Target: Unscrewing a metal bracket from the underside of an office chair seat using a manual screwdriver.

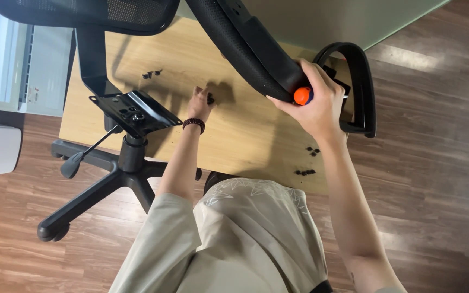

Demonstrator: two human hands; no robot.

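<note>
My right hand (315, 103) grips a screwdriver with an orange-capped handle (302, 96), held against the underside of a black mesh chair seat (245, 46) that leans over a light wooden board (245, 135). A black armrest loop (362, 87) sits just right of that hand. My left hand (201, 102), a dark bead bracelet on its wrist, reaches onto the board and pinches a small black screw (210, 99).
A black chair base with star legs (109, 179), a lever and a metal mounting plate (134, 111) stands at the left. Small groups of black screws lie on the board (152, 74), (306, 172). Wood-look flooring (435, 163) surrounds the board.
</note>
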